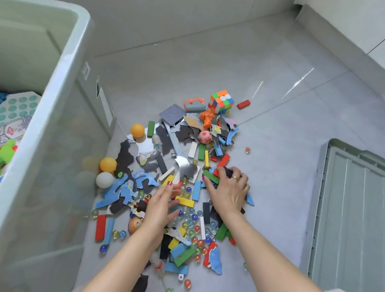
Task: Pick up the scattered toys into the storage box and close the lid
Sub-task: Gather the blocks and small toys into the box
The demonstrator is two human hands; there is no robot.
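Observation:
A pile of scattered toys (181,167) lies on the grey floor: coloured wooden blocks, glass marbles, blue and black puzzle pieces, orange and white balls, a puzzle cube (221,100). The translucent storage box (53,119) stands at the left, partly filled with toys. My right hand (227,188) rests palm down on the pile, its fingers curled round several blocks, green, red and black. My left hand (160,207) hovers over the marbles with fingers straight and spread, holding nothing.
The box's grey lid (358,214) lies flat on the floor at the right. A lone red block (243,104) sits beyond the cube. A white wall base runs along the upper right. Bare tiles stretch behind the pile.

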